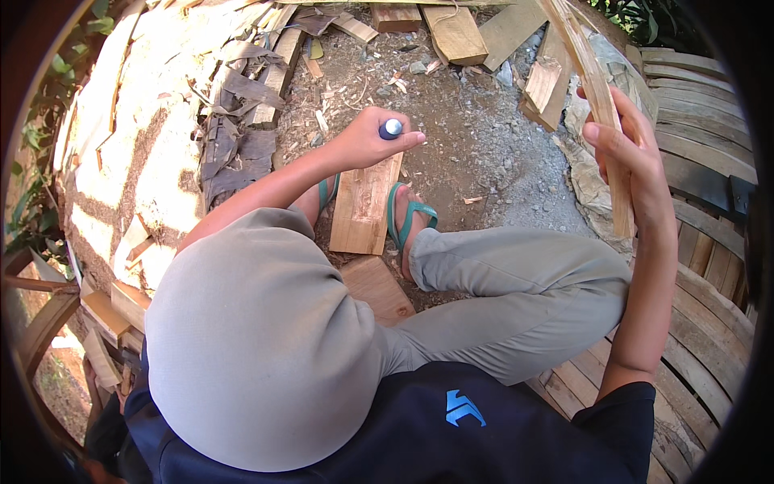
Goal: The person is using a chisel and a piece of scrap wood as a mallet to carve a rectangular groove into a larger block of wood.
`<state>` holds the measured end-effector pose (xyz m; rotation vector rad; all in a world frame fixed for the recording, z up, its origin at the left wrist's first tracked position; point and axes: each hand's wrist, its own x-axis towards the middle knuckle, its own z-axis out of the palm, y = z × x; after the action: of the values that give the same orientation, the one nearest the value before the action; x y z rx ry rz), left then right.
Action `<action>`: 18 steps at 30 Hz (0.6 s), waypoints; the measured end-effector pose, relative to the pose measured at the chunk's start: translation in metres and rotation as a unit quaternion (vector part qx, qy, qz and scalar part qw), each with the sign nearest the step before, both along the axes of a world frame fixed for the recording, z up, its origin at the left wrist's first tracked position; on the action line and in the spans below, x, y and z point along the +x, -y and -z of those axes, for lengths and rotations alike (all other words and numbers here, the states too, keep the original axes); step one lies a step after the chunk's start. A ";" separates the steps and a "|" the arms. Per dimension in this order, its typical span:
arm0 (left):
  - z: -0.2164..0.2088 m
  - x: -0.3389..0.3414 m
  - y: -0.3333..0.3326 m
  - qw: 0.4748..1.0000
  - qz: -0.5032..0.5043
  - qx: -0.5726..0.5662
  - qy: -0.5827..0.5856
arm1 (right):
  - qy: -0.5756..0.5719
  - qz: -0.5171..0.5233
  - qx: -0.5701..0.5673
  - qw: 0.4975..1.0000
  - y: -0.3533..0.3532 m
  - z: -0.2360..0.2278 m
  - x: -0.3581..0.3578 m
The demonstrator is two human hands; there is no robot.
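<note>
My left hand (367,143) is closed around the blue handle of a chisel (390,129); its silver end cap points up and the blade is hidden below my fist. Under that hand lies a wooden block (355,234) with a rough, shallow cut in its top face, set between my feet in green flip-flops (413,211). Out to the right, my right hand (631,149) grips a long, splintery wooden stick (592,68), raised at a slant, its upper end running off the top of the picture.
Another wood block (377,289) lies just behind the first. Offcuts (455,36) and a short plank (548,85) are at the far side, bark strips (238,153) at the left. Stacked slats (701,137) line the right. Chips litter the dirt ground.
</note>
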<state>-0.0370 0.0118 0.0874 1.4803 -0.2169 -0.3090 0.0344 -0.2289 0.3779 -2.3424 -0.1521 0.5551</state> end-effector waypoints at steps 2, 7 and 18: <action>0.001 -0.002 0.000 1.000 -0.006 -0.001 0.012 | -0.005 -0.012 0.008 1.000 -0.004 -0.009 -0.024; 0.004 -0.006 0.001 0.999 -0.040 0.001 0.035 | 0.015 -0.037 0.001 0.999 -0.008 -0.004 -0.087; 0.001 -0.004 -0.001 0.995 -0.090 0.009 0.043 | -0.023 0.083 0.039 0.996 0.008 0.062 -0.192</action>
<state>-0.0406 0.0127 0.0862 1.5218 -0.1494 -0.1020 -0.1577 -0.2364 0.3160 -2.2395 0.0415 0.5102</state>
